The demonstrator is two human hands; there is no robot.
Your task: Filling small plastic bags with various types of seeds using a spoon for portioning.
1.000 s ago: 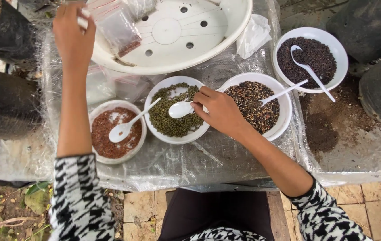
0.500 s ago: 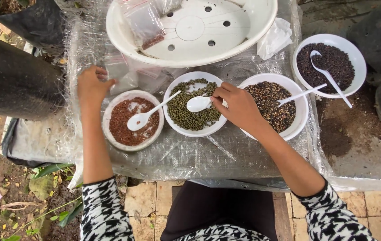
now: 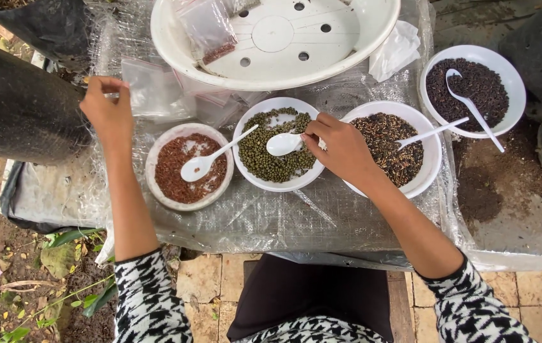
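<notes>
The right hand (image 3: 341, 147) is closed around the handle of a white plastic spoon (image 3: 284, 144), and the spoon bowl lies over the green mung beans in the middle white bowl (image 3: 278, 184). The left hand (image 3: 109, 111) is pinched shut on the edge of a small clear plastic bag (image 3: 150, 92), which lies flat on the plastic-covered table (image 3: 271, 219), just behind the bowl of reddish-brown seeds (image 3: 185, 166). In that bowl a second white spoon (image 3: 204, 164) rests with its handle pointing to the mung beans.

Just right of the middle bowl, touching it, stands a bowl of mixed dark and pale seeds (image 3: 404, 152) with a thin white spoon (image 3: 433, 132) leaning on its rim. Further right, apart from it, a bowl of black seeds (image 3: 474, 86) holds one more white spoon (image 3: 474, 108).

Behind the bowls stands a large white round tray (image 3: 271, 47) with holes in its bottom. Inside it, at the left, lies a small clear bag with some reddish seeds (image 3: 210, 32) gathered in its lower corner. More empty clear bags (image 3: 210, 105) lie under the front rim of the tray. A crumpled white plastic bag (image 3: 398, 51) lies at the right of the tray. A black grow bag (image 3: 20, 108) stands at the left edge of the table.
</notes>
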